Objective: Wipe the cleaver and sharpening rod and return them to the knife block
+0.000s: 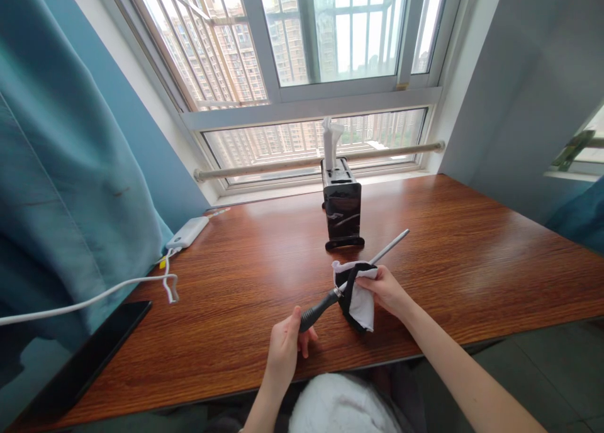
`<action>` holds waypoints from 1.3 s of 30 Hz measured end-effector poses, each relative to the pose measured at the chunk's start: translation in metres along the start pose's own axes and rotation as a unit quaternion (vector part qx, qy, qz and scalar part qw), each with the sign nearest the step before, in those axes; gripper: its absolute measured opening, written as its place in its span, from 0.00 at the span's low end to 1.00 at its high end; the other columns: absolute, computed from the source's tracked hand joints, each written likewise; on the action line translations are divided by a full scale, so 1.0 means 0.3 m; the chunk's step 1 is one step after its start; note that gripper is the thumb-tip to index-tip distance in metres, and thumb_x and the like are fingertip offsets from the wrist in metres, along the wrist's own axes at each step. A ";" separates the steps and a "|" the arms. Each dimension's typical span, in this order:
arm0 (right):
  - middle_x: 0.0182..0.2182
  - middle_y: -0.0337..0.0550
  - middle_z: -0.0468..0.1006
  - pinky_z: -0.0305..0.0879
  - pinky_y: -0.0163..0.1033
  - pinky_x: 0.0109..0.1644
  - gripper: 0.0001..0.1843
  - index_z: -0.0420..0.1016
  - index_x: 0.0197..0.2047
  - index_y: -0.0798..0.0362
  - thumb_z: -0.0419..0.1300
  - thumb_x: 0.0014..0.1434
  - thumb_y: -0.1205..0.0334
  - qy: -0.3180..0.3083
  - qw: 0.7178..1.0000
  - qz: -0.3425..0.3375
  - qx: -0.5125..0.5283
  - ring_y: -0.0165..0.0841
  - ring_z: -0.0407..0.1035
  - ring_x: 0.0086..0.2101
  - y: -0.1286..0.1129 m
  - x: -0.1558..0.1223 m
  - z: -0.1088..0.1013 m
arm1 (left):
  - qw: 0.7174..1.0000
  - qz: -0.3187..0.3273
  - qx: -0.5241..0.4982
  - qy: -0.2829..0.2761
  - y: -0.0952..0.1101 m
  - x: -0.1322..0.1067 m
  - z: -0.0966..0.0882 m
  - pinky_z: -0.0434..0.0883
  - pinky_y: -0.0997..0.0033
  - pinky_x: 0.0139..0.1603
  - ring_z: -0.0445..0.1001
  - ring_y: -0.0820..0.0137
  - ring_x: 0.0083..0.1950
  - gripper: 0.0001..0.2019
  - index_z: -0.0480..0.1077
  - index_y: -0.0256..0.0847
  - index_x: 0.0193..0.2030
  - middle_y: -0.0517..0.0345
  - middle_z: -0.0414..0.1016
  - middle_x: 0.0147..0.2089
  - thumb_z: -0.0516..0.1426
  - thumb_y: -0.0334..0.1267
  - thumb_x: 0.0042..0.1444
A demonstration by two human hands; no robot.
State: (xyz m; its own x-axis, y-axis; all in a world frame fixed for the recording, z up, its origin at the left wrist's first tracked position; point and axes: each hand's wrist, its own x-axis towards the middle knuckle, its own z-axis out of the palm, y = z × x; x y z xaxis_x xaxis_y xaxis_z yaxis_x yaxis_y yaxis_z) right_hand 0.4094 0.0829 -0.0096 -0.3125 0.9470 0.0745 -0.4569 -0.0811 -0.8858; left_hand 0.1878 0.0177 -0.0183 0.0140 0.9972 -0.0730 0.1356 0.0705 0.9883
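Observation:
My left hand (287, 343) is closed round the end of a dark ribbed handle of a sharpening steel (321, 310), just over the table's front part. The long grey rod runs up and to the right through a black-and-white cloth (362, 304), its tip sticking out beyond. With fingers and thumb, my right hand (389, 289) grips the cloth around the rod. Part of the shaft is hidden inside the folds. Behind the cloth stands a black slotted holder (343, 213), with pale upright pieces (330, 145) protruding from its top.
The brown wooden table (264, 250) reaches back to a barred window. At the left lie a white power strip (187, 233) with its white cable (89, 301) and a flat black panel (104, 345). Blue curtains (70, 168) hang on that side. A white fluffy object (342, 404) is below the front edge.

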 end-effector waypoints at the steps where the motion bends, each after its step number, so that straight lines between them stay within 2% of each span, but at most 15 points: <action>1: 0.32 0.46 0.79 0.68 0.43 0.42 0.12 0.78 0.35 0.57 0.66 0.44 0.62 -0.001 1.000 0.002 -0.006 0.38 0.73 0.34 0.003 0.001 -0.001 | 1.000 0.004 0.000 0.001 -0.002 0.002 0.000 0.53 0.76 0.18 0.61 0.74 0.14 0.29 0.68 0.33 0.19 0.52 0.63 0.15 0.43 0.57 0.54; 5: 0.33 0.47 0.79 0.67 0.43 0.43 0.14 0.77 0.37 0.58 0.66 0.44 0.64 0.008 1.000 -0.010 -0.028 0.38 0.73 0.34 0.018 0.005 -0.010 | 0.999 0.016 -0.015 0.025 -0.005 0.013 -0.007 0.55 0.78 0.19 0.61 0.75 0.17 0.20 0.66 0.35 0.27 0.59 0.62 0.15 0.52 0.54 0.50; 8: 0.35 0.48 0.78 0.67 0.43 0.43 0.15 0.76 0.40 0.57 0.65 0.46 0.65 0.003 0.999 -0.008 -0.049 0.38 0.73 0.35 0.024 0.006 -0.014 | 0.998 0.013 -0.036 0.042 -0.002 0.017 -0.010 0.57 0.78 0.20 0.62 0.75 0.19 0.17 0.64 0.36 0.32 0.61 0.63 0.17 0.56 0.50 0.48; 12: 0.35 0.46 0.79 0.67 0.43 0.44 0.14 0.76 0.39 0.56 0.64 0.46 0.65 0.003 0.998 -0.009 -0.067 0.38 0.73 0.36 0.020 0.005 -0.008 | 0.998 0.019 -0.033 0.043 0.001 0.015 -0.006 0.60 0.78 0.22 0.65 0.77 0.23 0.17 0.62 0.37 0.39 0.58 0.68 0.31 0.58 0.44 0.47; 14: 0.34 0.45 0.79 0.67 0.43 0.44 0.13 0.77 0.37 0.56 0.65 0.45 0.64 0.002 0.997 -0.007 -0.072 0.37 0.73 0.35 0.018 0.005 -0.004 | 0.999 0.028 -0.027 0.038 0.001 0.013 -0.002 0.61 0.77 0.23 0.66 0.77 0.24 0.16 0.61 0.38 0.40 0.56 0.68 0.39 0.58 0.43 0.47; 16: 0.34 0.45 0.79 0.67 0.43 0.44 0.13 0.77 0.36 0.55 0.65 0.44 0.64 0.005 0.997 -0.006 -0.073 0.37 0.73 0.35 0.016 0.007 -0.003 | 0.999 0.032 -0.016 0.034 0.001 0.010 0.001 0.62 0.77 0.24 0.66 0.77 0.25 0.16 0.60 0.39 0.39 0.55 0.67 0.42 0.58 0.43 0.48; 19: 0.35 0.46 0.79 0.66 0.44 0.44 0.14 0.77 0.38 0.56 0.65 0.44 0.63 0.006 0.998 -0.009 -0.067 0.38 0.72 0.35 0.016 0.009 -0.004 | 0.999 0.032 0.011 0.020 0.002 0.006 0.000 0.62 0.76 0.25 0.66 0.76 0.25 0.15 0.60 0.39 0.40 0.56 0.68 0.38 0.56 0.44 0.50; 22: 0.36 0.47 0.78 0.66 0.43 0.44 0.14 0.76 0.38 0.57 0.65 0.45 0.64 -0.005 0.998 -0.004 -0.060 0.38 0.72 0.36 0.015 0.009 -0.005 | 0.999 0.037 0.037 0.000 0.003 0.004 -0.005 0.61 0.76 0.27 0.66 0.75 0.25 0.14 0.62 0.38 0.39 0.60 0.67 0.28 0.53 0.46 0.53; 25: 0.35 0.45 0.79 0.67 0.41 0.42 0.12 0.77 0.36 0.56 0.65 0.45 0.65 -0.014 0.998 0.006 -0.057 0.36 0.72 0.34 0.017 0.009 -0.005 | 0.997 0.048 0.056 -0.015 0.002 0.003 -0.009 0.60 0.76 0.28 0.65 0.74 0.24 0.15 0.64 0.36 0.33 0.60 0.64 0.21 0.49 0.48 0.55; 28: 0.34 0.44 0.79 0.67 0.38 0.41 0.10 0.77 0.35 0.55 0.65 0.45 0.65 -0.028 0.998 0.015 -0.055 0.34 0.72 0.33 0.019 0.008 -0.005 | 0.997 0.052 0.055 -0.021 0.001 0.000 -0.008 0.60 0.76 0.26 0.64 0.73 0.23 0.20 0.64 0.35 0.27 0.57 0.66 0.21 0.45 0.51 0.56; 33: 0.33 0.43 0.78 0.66 0.37 0.41 0.11 0.77 0.35 0.56 0.65 0.44 0.67 -0.041 0.997 0.017 -0.060 0.33 0.72 0.34 0.013 0.004 0.000 | 0.997 0.053 0.060 -0.023 0.006 -0.008 -0.001 0.59 0.75 0.25 0.65 0.72 0.22 0.27 0.69 0.34 0.23 0.53 0.67 0.19 0.41 0.51 0.58; 39: 0.34 0.44 0.78 0.66 0.38 0.42 0.12 0.77 0.35 0.57 0.65 0.44 0.67 -0.049 0.996 0.019 -0.067 0.34 0.72 0.34 0.006 0.004 0.001 | 0.997 0.049 0.062 -0.024 0.002 -0.005 -0.003 0.59 0.75 0.25 0.64 0.73 0.21 0.28 0.69 0.34 0.20 0.52 0.66 0.18 0.41 0.51 0.58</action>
State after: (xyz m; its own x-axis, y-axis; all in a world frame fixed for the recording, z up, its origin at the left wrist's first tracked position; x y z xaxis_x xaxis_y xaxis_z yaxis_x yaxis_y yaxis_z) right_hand 0.4079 0.0838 -0.0109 -0.4100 0.9086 0.0791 -0.3304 -0.0671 -0.9415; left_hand 0.1872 0.0163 -0.0175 0.0809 0.9966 0.0135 0.2530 -0.0337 0.9669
